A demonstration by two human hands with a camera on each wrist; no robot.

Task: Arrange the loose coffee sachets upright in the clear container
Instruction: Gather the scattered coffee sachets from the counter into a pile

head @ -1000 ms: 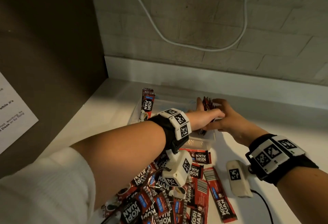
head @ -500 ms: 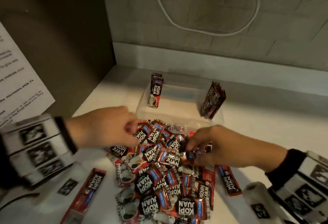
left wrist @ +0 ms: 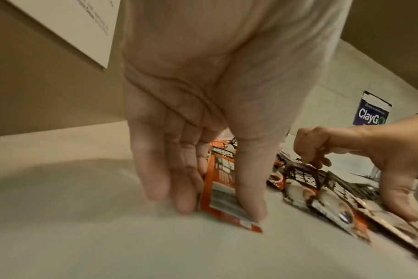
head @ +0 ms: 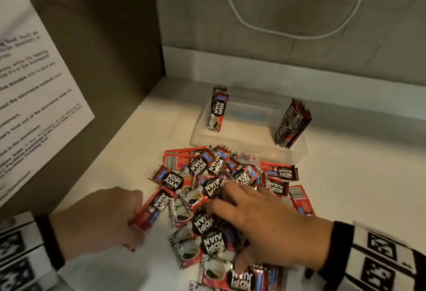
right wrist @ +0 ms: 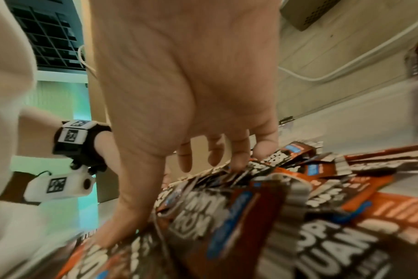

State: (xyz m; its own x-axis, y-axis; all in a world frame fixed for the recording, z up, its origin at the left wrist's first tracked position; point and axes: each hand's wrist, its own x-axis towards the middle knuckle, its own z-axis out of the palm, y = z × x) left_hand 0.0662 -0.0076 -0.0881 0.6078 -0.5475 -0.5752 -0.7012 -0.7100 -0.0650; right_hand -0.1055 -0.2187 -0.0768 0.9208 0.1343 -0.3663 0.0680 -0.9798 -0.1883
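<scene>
Fingers [left wrist: 184, 188] and thumb of the left hand [head: 99, 219] pinch the end of one red sachet [head: 153, 210] at the left edge of the pile, its lower corner touching the white counter [head: 119, 152]. The left wrist view shows the thumb pressed on the sachet's barcode side and the fingers bunched behind it. The right hand [head: 267, 226] lies spread, palm down, over the middle of the heap of loose sachets [head: 207, 187]; its fingertips and thumb touch the packets, and the pictures do not plainly show it gripping any one of them. The heap, red and black packets printed "KOPI JUAN", sprawls across the counter just in front of the clear container [head: 297, 152]. Inside the container, one sachet [head: 217, 108] stands upright at the left end, and a small bundle of sachets [head: 292, 125] leans at the right end; the space between them holds none. Both wrists wear black bands with white marker blocks. A white cable [head: 276, 30] loops across the tiled wall behind, and a printed notice [head: 30, 88] hangs on the brown panel at left.
</scene>
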